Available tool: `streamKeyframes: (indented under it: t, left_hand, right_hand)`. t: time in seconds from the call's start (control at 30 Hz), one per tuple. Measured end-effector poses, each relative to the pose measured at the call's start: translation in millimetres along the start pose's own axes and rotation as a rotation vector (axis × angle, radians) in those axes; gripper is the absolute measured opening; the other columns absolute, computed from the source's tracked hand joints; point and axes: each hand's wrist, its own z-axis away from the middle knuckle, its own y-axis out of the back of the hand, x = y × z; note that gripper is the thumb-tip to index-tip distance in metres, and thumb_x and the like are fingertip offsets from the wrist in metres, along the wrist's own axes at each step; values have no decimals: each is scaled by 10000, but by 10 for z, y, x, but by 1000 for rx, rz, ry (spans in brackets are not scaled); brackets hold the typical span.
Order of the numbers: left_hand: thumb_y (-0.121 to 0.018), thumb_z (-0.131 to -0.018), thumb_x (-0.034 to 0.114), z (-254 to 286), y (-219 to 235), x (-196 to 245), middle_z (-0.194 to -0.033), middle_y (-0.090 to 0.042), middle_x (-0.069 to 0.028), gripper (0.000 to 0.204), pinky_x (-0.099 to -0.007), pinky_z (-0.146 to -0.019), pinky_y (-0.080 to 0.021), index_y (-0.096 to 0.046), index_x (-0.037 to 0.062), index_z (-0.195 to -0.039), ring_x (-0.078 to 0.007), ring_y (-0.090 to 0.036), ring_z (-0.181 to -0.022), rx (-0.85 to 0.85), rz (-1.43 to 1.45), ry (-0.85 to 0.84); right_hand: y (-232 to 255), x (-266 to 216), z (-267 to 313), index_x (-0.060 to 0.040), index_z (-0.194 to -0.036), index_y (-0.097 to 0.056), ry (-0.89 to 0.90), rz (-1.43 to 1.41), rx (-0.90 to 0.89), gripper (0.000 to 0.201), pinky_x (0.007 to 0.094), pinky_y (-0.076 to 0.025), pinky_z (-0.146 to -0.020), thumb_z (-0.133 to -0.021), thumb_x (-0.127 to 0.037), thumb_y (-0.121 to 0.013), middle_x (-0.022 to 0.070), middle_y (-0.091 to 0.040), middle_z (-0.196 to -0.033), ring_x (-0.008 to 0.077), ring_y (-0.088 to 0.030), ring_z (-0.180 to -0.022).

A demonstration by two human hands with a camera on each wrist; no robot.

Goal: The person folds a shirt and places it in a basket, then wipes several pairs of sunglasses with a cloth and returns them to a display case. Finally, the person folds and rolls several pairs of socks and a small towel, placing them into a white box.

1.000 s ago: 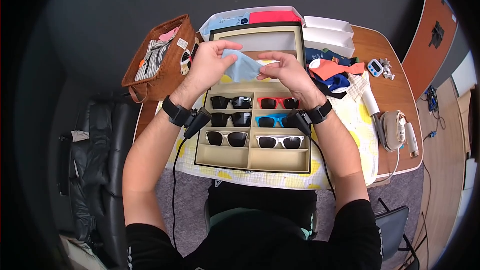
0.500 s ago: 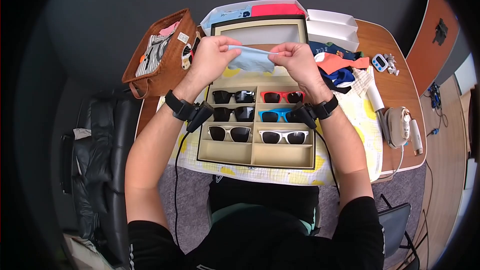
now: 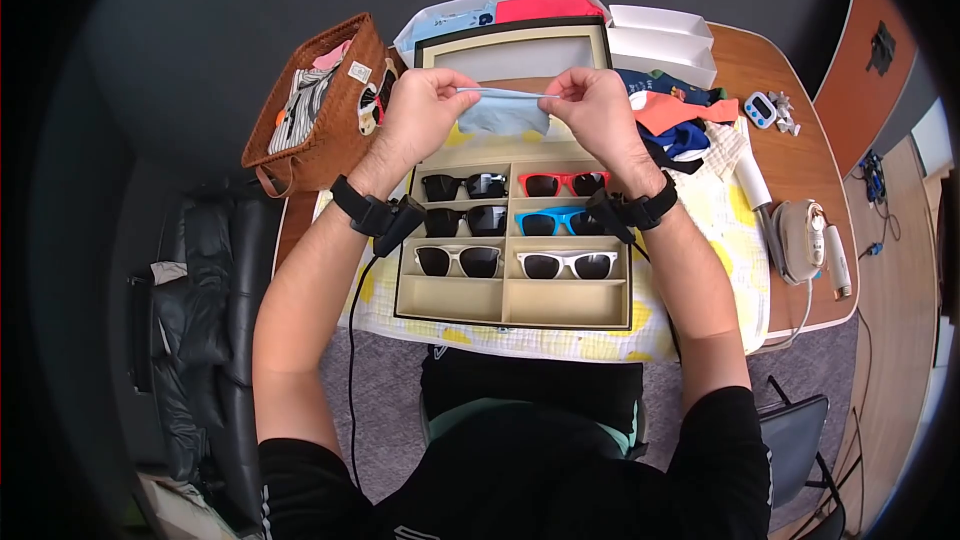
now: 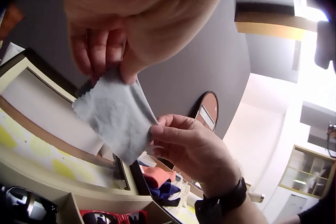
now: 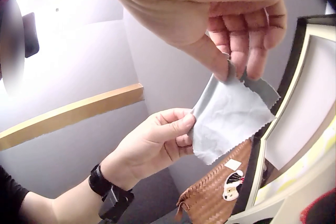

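A light blue cleaning cloth (image 3: 503,114) with zigzag-cut edges is stretched between both hands, its top edge taut and folded over. My left hand (image 3: 424,116) pinches one upper corner between thumb and fingers; my right hand (image 3: 597,118) pinches the other. In both wrist views the cloth (image 4: 116,116) hangs down from the fingertips. Below it lies an open display case (image 3: 450,297) with sunglasses in its compartments: black pairs (image 3: 466,221) and a white-framed pair (image 3: 458,261) on the left, red (image 3: 564,184), blue (image 3: 552,222) and white ones (image 3: 567,265) on the right.
The case's windowed lid (image 3: 432,56) stands raised at the back. A woven brown basket (image 3: 330,140) of clothes is at left. White boxes (image 3: 660,60) stand behind. On the right lie folded fabrics (image 3: 680,115), a blue timer (image 3: 759,110) and a handheld steamer (image 3: 800,240).
The hands have spread apart and pulled the cloth from a bunched, slanting shape into a level, taut fold. Both hands keep their pinch on it.
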Motion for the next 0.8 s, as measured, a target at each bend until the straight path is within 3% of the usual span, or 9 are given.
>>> streamKeyframes:
  t: [0.07,0.13,0.23,0.37,0.43,0.57,0.63,0.7,0.8]
  left_hand:
    - [-729,-909,64,10,6,-15,-922,-765,-65,114,-251,-751,-548,-740,-19,-987,-97,-682,-807,21,-74,-22]
    - [-755,-869,119,38,-21,-16,-812,-733,-68,118,-289,-698,-544,-747,17,-927,-129,-669,-729,289,-300,-447]
    - [-742,-867,118,9,-56,35,-796,-724,-69,122,-291,-685,-537,-731,5,-912,-138,-654,-709,160,-107,-507]
    - [-732,-869,111,79,-106,176,-788,-718,-71,126,-295,-671,-530,-729,4,-935,-134,-644,-703,-92,91,-129]
    - [-718,-890,102,120,-126,215,-777,-710,-59,116,-284,-656,-519,-725,-2,-939,-109,-631,-700,-101,-13,-215]
    - [-704,-901,79,136,-134,55,-767,-707,-59,134,-275,-646,-515,-711,-7,-1002,-94,-626,-700,-131,30,-213]
    - [-683,-931,44,176,-134,-38,-804,-709,-42,188,-250,-679,-510,-679,-13,-1110,-68,-633,-751,-136,187,-45]
    - [-663,-931,29,236,-200,-178,-794,-708,-50,229,-263,-690,-519,-657,-6,-1157,-87,-650,-750,-78,344,-25]
    - [-607,-931,13,475,-269,-120,-791,-701,-104,150,-297,-729,-540,-675,-23,-1060,-144,-686,-761,-128,37,-170]
  right_hand:
    - [49,-117,34,4,-865,-714,42,168,-20,178,356,-545,-747,-799,-133,-807,93,-723,-861,198,-678,-802]
    - [48,-138,44,5,-894,-708,79,337,-36,216,389,-547,-812,-794,-155,-813,117,-733,-956,243,-692,-891]
    - [15,-63,67,27,-1058,-669,138,235,-178,318,365,-512,-912,-817,-128,-807,102,-702,-1080,200,-637,-1012]
    - [-133,-112,96,12,-1140,-661,432,-148,-251,320,326,-525,-848,-867,-108,-778,74,-713,-1078,159,-654,-986]
    - [-97,-183,124,13,-1100,-673,-55,-317,-549,233,262,-529,-738,-904,-85,-750,38,-721,-955,94,-661,-851]
    - [-103,-49,91,10,-954,-700,-265,-392,-548,109,212,-484,-625,-923,-88,-736,7,-697,-799,51,-623,-710]
    - [-82,13,50,-5,-934,-706,-255,-391,-543,104,224,-483,-616,-919,-102,-740,4,-689,-775,56,-617,-697]
    - [-23,36,36,-8,-934,-707,-277,-207,-307,113,243,-494,-626,-924,-117,-732,8,-696,-793,69,-628,-701]
    - [229,230,-24,4,-971,-714,-224,-253,41,137,247,-511,-653,-944,-130,-705,27,-715,-849,81,-641,-724]
